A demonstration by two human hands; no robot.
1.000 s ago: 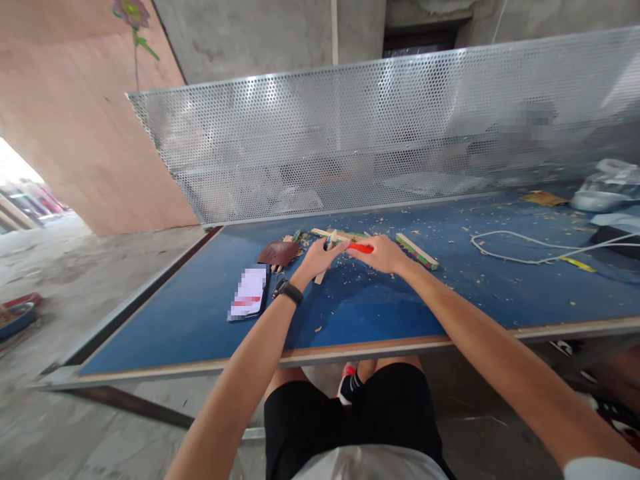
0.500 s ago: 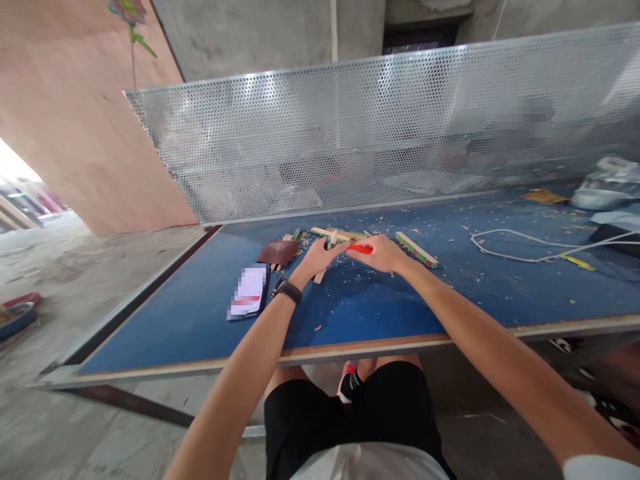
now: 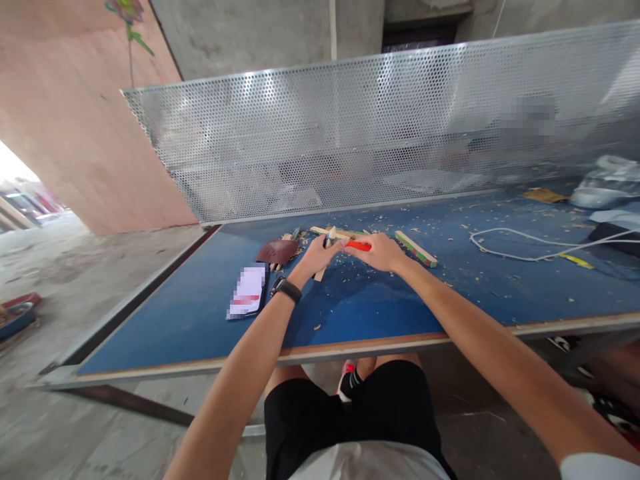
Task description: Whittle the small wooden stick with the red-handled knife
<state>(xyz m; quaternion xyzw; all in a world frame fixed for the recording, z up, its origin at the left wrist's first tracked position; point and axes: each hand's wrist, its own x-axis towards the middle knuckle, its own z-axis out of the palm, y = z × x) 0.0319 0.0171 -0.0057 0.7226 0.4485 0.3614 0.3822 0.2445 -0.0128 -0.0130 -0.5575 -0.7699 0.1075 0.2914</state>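
My left hand [image 3: 317,257] is closed around a narrow wood stick [image 3: 320,274]. One end of the stick shows below the palm, and a pale tip pokes out above the thumb. In my right hand [image 3: 384,253] is a red-handled knife [image 3: 359,246], held level against the stick near my left thumb. The blade is too small and covered to make out. Just beyond my hands lie several pale wood strips [image 3: 320,231]. A strip with green and red sides [image 3: 416,249] rests right of my right hand.
Wood shavings litter the blue tabletop [image 3: 370,313]. Left of my hands are a brown sheet [image 3: 277,251] over some sticks and a phone [image 3: 249,291]. A white cable [image 3: 520,256], a yellow strip [image 3: 579,261] and a plastic bag [image 3: 607,183] lie right. A perforated metal panel [image 3: 300,147] stands behind.
Both hands stay in nearly the same place with the same grips. The knife handle and the stick have shifted only slightly, and the view has moved a little.
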